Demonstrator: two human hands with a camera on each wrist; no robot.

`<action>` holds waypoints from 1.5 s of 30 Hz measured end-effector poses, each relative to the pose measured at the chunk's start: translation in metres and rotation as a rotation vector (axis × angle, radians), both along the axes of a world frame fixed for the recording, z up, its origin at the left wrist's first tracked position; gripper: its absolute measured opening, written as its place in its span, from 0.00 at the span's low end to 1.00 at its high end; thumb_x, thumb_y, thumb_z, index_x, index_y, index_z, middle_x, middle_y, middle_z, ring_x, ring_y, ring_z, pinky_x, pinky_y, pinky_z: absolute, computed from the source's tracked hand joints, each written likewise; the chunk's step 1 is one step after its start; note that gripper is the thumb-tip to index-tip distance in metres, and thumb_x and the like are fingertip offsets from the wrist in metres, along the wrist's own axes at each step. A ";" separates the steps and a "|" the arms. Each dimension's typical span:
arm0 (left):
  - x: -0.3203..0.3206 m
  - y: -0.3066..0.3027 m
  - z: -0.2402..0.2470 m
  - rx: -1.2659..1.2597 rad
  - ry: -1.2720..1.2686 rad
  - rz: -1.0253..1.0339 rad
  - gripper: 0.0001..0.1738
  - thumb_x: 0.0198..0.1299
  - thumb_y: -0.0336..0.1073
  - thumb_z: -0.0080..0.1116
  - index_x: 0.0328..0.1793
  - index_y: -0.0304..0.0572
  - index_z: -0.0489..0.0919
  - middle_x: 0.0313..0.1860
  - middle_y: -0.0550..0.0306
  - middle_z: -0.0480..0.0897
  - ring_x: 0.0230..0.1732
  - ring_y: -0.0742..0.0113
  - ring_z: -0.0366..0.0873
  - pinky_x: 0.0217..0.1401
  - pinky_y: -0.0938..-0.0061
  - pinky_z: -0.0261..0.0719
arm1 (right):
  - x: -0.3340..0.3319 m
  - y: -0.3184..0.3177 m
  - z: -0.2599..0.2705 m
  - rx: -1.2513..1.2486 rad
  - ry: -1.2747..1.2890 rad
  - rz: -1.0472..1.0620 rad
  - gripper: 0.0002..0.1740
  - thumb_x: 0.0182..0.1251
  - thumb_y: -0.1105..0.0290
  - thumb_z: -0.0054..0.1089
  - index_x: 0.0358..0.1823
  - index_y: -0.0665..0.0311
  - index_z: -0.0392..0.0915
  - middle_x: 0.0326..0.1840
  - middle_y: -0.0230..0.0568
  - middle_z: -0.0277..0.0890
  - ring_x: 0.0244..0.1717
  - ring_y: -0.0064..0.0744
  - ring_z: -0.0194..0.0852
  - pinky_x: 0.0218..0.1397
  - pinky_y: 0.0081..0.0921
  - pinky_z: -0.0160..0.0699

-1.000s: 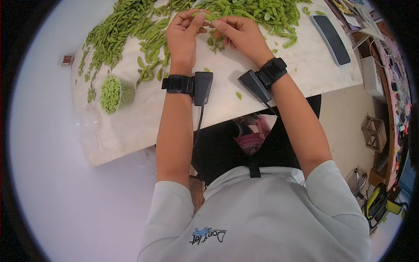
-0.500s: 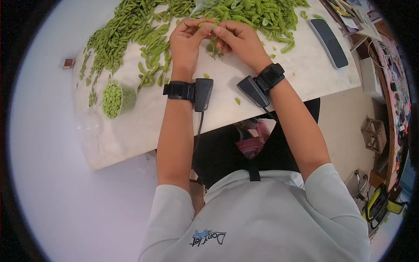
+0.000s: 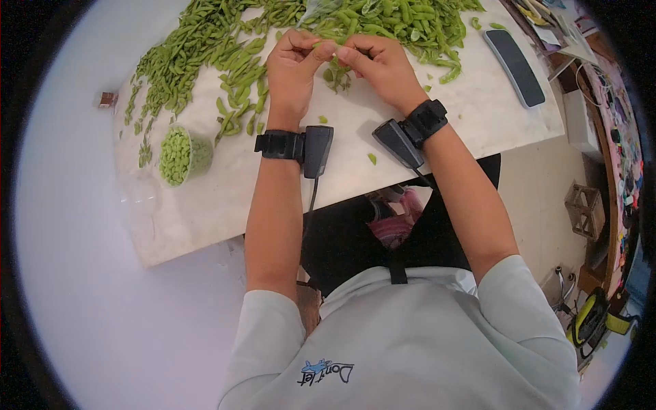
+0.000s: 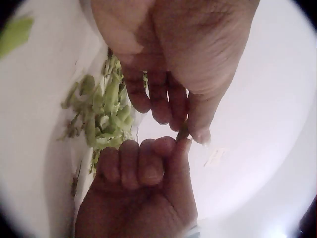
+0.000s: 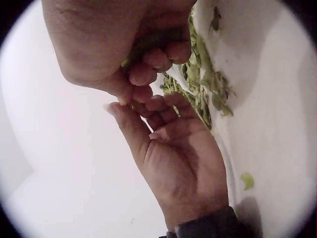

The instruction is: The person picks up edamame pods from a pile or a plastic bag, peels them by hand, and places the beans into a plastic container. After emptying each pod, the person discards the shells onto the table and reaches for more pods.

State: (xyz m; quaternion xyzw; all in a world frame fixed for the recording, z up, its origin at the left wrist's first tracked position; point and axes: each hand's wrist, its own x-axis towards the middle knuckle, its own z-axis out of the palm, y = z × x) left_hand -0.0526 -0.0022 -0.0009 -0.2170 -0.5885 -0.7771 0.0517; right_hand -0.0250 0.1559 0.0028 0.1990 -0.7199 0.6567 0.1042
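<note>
My left hand (image 3: 290, 75) and right hand (image 3: 391, 70) meet fingertip to fingertip over the table's far half. Between them a small green edamame pod (image 4: 183, 132) is pinched, the left thumb and forefinger on one end and the right thumb and forefinger on the other. Fingers cover most of it. In the right wrist view another bit of green pod (image 5: 157, 40) lies inside the curled fingers of my right hand. Just below the hands, a few pods with stems (image 3: 336, 76) lie on the table.
A heap of whole pods (image 3: 171, 72) spreads at the back left, and lighter green pods (image 3: 417, 20) at the back right. A clear cup (image 3: 202, 156) of shelled beans stands left. A phone (image 3: 515, 67) lies right, and scattered green bits (image 3: 372, 158) dot the white table (image 3: 225, 184).
The hands have drawn closer, their thumb tips now nearly together. A second ago the pod showed more plainly between them. The cup and heaps stay put apart from a slight camera shift.
</note>
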 end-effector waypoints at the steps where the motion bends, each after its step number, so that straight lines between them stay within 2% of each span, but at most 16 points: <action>1: 0.000 0.000 0.000 0.002 0.004 -0.013 0.11 0.56 0.25 0.63 0.32 0.43 0.70 0.32 0.60 0.76 0.36 0.72 0.76 0.44 0.76 0.76 | 0.001 0.000 0.000 0.008 0.010 -0.005 0.15 0.64 0.62 0.56 0.27 0.69 0.75 0.19 0.34 0.70 0.23 0.21 0.61 0.29 0.23 0.64; 10: 0.000 -0.001 0.001 -0.061 0.020 -0.008 0.14 0.55 0.23 0.62 0.29 0.44 0.66 0.29 0.60 0.74 0.31 0.72 0.74 0.39 0.76 0.75 | -0.001 0.001 -0.004 0.151 0.061 -0.083 0.13 0.63 0.64 0.55 0.29 0.68 0.75 0.19 0.42 0.68 0.20 0.28 0.60 0.27 0.26 0.64; 16: 0.005 0.003 0.007 -0.106 0.021 0.047 0.15 0.54 0.22 0.62 0.28 0.43 0.66 0.27 0.58 0.75 0.30 0.71 0.74 0.38 0.76 0.75 | 0.004 0.001 0.003 0.213 0.073 -0.131 0.13 0.62 0.62 0.55 0.31 0.65 0.78 0.20 0.46 0.70 0.20 0.38 0.64 0.26 0.30 0.65; 22: 0.008 0.007 0.010 -0.106 0.009 0.104 0.14 0.54 0.24 0.64 0.27 0.41 0.67 0.27 0.56 0.77 0.29 0.71 0.75 0.37 0.78 0.75 | 0.002 0.000 0.002 0.289 0.135 -0.160 0.11 0.61 0.62 0.54 0.32 0.62 0.80 0.23 0.48 0.74 0.24 0.49 0.71 0.28 0.35 0.69; 27: 0.011 0.012 0.011 -0.208 0.034 0.216 0.15 0.54 0.29 0.66 0.26 0.40 0.68 0.25 0.56 0.78 0.26 0.73 0.76 0.33 0.80 0.75 | 0.004 0.000 0.006 0.334 0.127 -0.200 0.11 0.61 0.64 0.53 0.31 0.62 0.80 0.24 0.50 0.75 0.27 0.51 0.73 0.31 0.38 0.71; 30: 0.014 0.014 0.012 -0.294 0.069 0.293 0.16 0.54 0.28 0.66 0.24 0.38 0.67 0.21 0.65 0.72 0.23 0.81 0.63 0.26 0.84 0.63 | 0.007 0.000 0.010 0.350 0.095 -0.201 0.11 0.61 0.64 0.52 0.31 0.63 0.80 0.24 0.50 0.75 0.27 0.53 0.72 0.31 0.38 0.71; 33: 0.020 0.017 0.018 -0.312 0.083 0.312 0.17 0.54 0.29 0.66 0.23 0.38 0.67 0.20 0.67 0.69 0.23 0.82 0.59 0.24 0.84 0.59 | 0.004 0.000 0.008 0.375 0.122 -0.215 0.11 0.61 0.64 0.52 0.31 0.64 0.79 0.23 0.51 0.74 0.27 0.54 0.72 0.30 0.39 0.71; 36: 0.025 0.022 0.021 -0.485 0.121 0.433 0.15 0.55 0.29 0.65 0.24 0.38 0.68 0.20 0.67 0.70 0.24 0.82 0.60 0.25 0.84 0.60 | 0.004 0.000 0.007 0.394 0.112 -0.224 0.11 0.61 0.64 0.52 0.30 0.64 0.78 0.23 0.51 0.73 0.26 0.55 0.71 0.30 0.40 0.70; 39: 0.022 0.023 0.020 -0.272 0.038 0.339 0.15 0.56 0.31 0.65 0.25 0.37 0.69 0.22 0.64 0.73 0.25 0.82 0.65 0.25 0.84 0.64 | 0.005 0.001 0.007 0.346 0.111 -0.231 0.12 0.62 0.63 0.52 0.30 0.65 0.77 0.22 0.51 0.72 0.25 0.55 0.70 0.29 0.40 0.69; 42: 0.024 0.029 0.028 -0.105 -0.063 0.352 0.12 0.56 0.32 0.65 0.28 0.36 0.72 0.24 0.62 0.76 0.24 0.79 0.70 0.26 0.83 0.68 | 0.003 0.002 0.010 0.337 0.100 -0.215 0.13 0.63 0.63 0.52 0.29 0.66 0.75 0.21 0.51 0.71 0.23 0.54 0.68 0.27 0.39 0.67; 45: 0.021 0.021 0.022 -0.080 -0.250 0.260 0.11 0.58 0.35 0.64 0.32 0.34 0.75 0.25 0.61 0.78 0.23 0.77 0.73 0.26 0.82 0.70 | 0.006 -0.001 0.014 0.293 0.042 -0.206 0.15 0.64 0.62 0.52 0.27 0.67 0.74 0.20 0.51 0.70 0.22 0.52 0.67 0.26 0.38 0.66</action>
